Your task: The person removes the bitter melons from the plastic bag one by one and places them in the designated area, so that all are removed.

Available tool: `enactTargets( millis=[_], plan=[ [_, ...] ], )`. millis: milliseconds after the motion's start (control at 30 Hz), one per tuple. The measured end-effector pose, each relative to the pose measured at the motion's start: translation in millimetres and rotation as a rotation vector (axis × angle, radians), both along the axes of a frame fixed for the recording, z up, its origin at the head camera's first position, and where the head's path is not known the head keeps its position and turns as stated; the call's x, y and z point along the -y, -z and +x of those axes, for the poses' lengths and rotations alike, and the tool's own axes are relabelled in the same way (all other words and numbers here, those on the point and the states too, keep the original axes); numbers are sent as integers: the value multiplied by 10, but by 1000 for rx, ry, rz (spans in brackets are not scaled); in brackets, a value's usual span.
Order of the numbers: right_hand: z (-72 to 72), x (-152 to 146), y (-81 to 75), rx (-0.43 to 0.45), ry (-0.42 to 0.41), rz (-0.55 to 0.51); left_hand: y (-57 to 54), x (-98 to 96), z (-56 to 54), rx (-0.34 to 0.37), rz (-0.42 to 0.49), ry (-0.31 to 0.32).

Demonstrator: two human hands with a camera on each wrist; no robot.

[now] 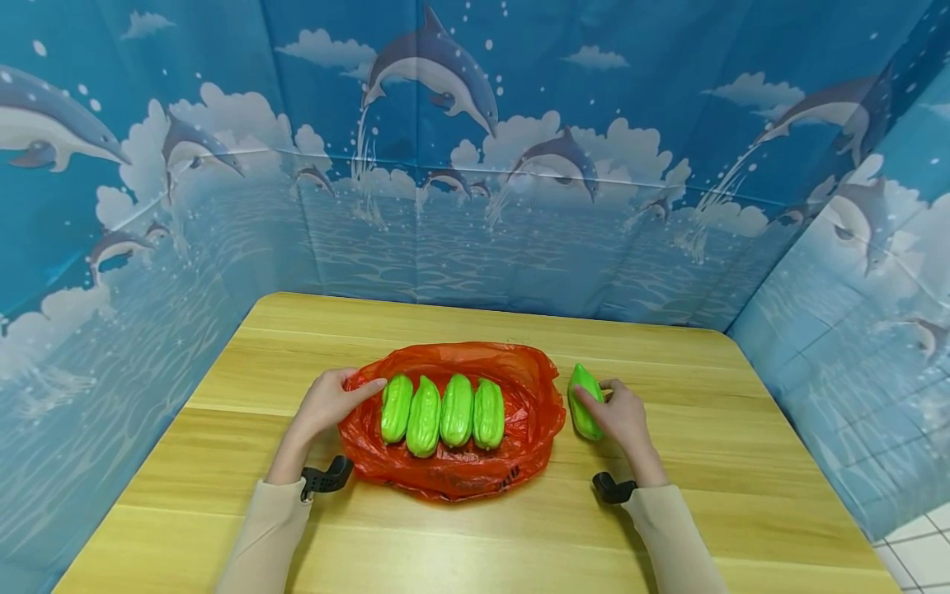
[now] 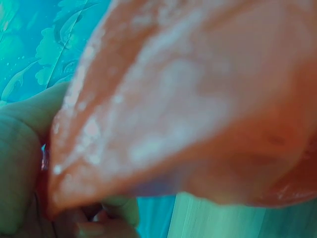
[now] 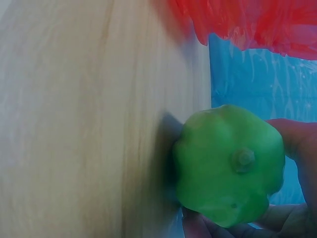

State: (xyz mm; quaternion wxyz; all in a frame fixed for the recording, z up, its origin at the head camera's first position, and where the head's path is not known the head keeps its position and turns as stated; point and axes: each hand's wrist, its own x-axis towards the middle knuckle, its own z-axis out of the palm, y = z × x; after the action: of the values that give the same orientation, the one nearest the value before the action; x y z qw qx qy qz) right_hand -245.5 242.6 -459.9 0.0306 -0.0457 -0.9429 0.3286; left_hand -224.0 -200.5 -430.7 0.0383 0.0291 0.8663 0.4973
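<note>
An open red plastic bag [image 1: 453, 483] lies on the table with several glossy, ridged green bitter melons [image 1: 458, 411] side by side in its mouth. At the bag's left edge, my left hand [image 1: 330, 404] pinches the rim, thumb inside; the left wrist view has the stretched red film [image 2: 148, 109] close up. Just right of the bag, my right hand [image 1: 622, 412] grips another bitter melon [image 1: 583, 400] between thumb and fingers. That melon's stem end faces the right wrist view, close to the wood; whether it touches the table I cannot tell.
The wooden table [image 1: 475, 544] reaches back to a blue dolphin-print curtain [image 1: 475, 239], which also hangs along the left and right sides. Black wrist mounts [image 1: 326, 478] sit on both wrists. White floor tiles [image 1: 920, 549] appear at the lower right.
</note>
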Motion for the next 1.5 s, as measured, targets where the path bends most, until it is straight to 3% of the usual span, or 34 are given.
enactTargets(
  millis=[533,1500],
  plan=[
    [7,4,8,0,3,9,4,-3,-3,15,5,-7],
    [5,-37,-2,56,2,29,-2,-2,0,-26,-11,1]
  ],
)
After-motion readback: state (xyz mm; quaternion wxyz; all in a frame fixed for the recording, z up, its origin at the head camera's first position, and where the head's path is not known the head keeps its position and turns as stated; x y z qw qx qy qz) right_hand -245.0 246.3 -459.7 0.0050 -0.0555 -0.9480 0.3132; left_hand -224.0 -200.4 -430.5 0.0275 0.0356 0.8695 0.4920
